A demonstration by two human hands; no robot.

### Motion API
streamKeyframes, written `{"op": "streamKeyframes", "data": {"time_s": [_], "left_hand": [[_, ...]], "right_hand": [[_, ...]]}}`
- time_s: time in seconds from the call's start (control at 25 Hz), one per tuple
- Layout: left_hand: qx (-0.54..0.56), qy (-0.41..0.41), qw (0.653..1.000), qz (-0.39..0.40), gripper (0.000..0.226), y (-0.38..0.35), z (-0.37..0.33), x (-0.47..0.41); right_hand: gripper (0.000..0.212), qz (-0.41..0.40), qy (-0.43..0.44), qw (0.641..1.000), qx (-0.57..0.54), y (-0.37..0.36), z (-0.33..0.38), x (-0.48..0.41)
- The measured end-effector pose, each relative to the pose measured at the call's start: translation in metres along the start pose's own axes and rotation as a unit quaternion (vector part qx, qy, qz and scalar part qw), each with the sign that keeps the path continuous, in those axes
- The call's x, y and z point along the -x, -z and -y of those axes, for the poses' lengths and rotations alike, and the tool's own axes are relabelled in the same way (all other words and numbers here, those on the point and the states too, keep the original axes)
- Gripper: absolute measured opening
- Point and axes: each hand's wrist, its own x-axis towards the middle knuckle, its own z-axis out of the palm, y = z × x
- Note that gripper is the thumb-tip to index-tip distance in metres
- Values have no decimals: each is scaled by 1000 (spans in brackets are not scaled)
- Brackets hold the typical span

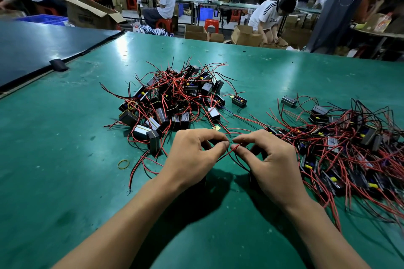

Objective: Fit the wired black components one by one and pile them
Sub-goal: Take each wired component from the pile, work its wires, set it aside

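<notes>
left hand (pixel 196 156) fingers (pixel 213 135) pinch black wire (pixel 237 161) | right hand (pixel 270 160) fingers (pixel 248 136) pinch red wire (pixel 231 150) | component pile (pixel 172 98) 12 o'clock

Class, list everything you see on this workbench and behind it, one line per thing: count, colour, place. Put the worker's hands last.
table: one, green, fills the foreground
centre pile: one heap of black components with red and black wires, mid-table
right pile: one looser heap of the same parts, right side
stray components: at least two, black, between the piles
rubber band: one, yellow, left of the left hand
dark sheet: one, dark blue, far left
cardboard boxes: several, brown, floor behind the table
stools: a few, red, background
held wires: two, red and black, crossing between the hands
left hand: pinches the held wires
right hand: pinches the held wires
</notes>
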Motion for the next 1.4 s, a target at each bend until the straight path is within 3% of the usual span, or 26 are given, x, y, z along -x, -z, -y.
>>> {"op": "streamKeyframes", "data": {"time_s": [0.2, 0.4, 0.48, 0.56, 0.64, 0.76, 0.84, 0.96, 1.12, 1.2, 1.28, 1.32, 1.4], "left_hand": [[26, 25, 999, 11, 7, 0, 3, -1], [16, 22, 1000, 15, 7, -1, 4, -1], [8, 11, 1000, 5, 5, -1, 3, 0], [-3, -17, 1000, -4, 4, -1, 2, 1], [-15, -52, 999, -9, 4, -1, 1, 1], [-39, -88, 995, -8, 6, -2, 0, 2], [-66, -81, 994, 6, 14, 2, 1, 1], [-156, -20, 987, 32, 26, 14, 6, -2], [-192, 46, 978, 74, 22, 21, 11, -4], [-190, 43, 973, 126, 20, 17, 8, -2], [-174, 40, 969, 170, 17, 12, 4, -1], [-155, 44, 969, 189, 16, 9, 2, -1], [-121, 54, 971, 199, 14, 3, 2, 0]], "right_hand": [[19, 29, 77, 994, 71, 3, -8, 1], [13, 9, 81, 993, 91, 2, -5, 1], [8, 0, 30, 999, 40, 0, 0, 1], [6, 8, -81, 995, -62, -2, 3, -1], [9, 55, -178, 970, -157, -4, 5, -3], [15, 113, -224, 945, -210, -2, 4, -6], [15, 81, -239, 946, -204, 0, 2, -8], [12, -52, -290, 938, -182, 7, -10, -11], [15, -165, -370, 880, -250, 12, -20, -15], [15, -220, -345, 887, -216, 15, -18, -15], [9, -252, -237, 924, -161, 16, -8, -12], [8, -230, -170, 948, -136, 13, -1, -8], [9, -100, -83, 990, -62, 0, 9, 0]]}}
